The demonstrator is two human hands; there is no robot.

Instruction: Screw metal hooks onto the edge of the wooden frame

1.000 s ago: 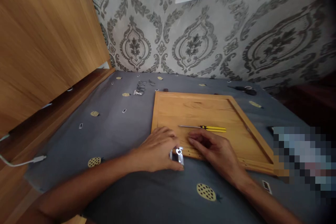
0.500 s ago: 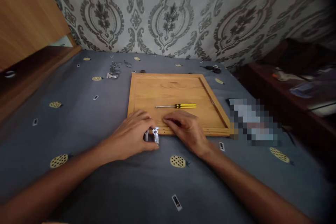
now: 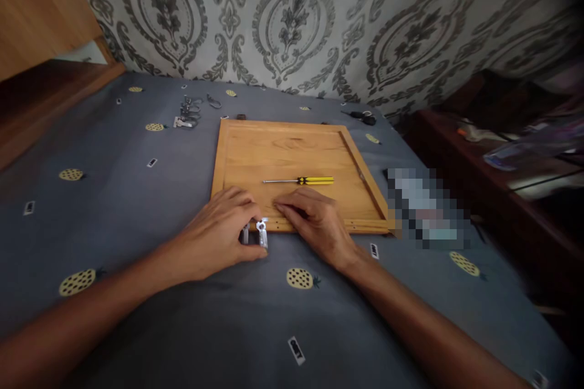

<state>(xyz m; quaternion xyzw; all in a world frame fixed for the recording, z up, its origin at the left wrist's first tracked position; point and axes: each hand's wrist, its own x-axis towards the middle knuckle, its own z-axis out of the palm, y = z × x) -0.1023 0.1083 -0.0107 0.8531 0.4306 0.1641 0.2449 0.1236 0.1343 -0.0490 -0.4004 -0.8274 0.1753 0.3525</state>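
Note:
A framed wooden cabinet door point(image 3: 255, 149) lies flat on the patterned sheet. At its near edge, left of the middle, my left hand point(image 3: 221, 222) is closed around a shiny metal hinge point(image 3: 262, 234), thumb below and fingers above. The hinge sits against the frame, partly covered by the fingers. Just to the right, my right hand point(image 3: 317, 219) rests over the near rail with thumb and forefinger pinched together; anything between them is too small to make out. Beyond both hands, a yellow and black screwdriver point(image 3: 314, 180) lies on the panel. Small dark holes show in the near rail.
Several metal hinges point(image 3: 188, 112) lie on the sheet point(image 3: 123, 194) at the back left. Keys point(image 3: 365, 117) are at the back right. A blurred-out object point(image 3: 426, 206) lies right of the door. Wooden furniture point(image 3: 45, 6) stands left, a dark red surface point(image 3: 447, 140) right.
The view has shifted slightly, so everything appears a little further left. Both hands keep the same pose at the door's near edge.

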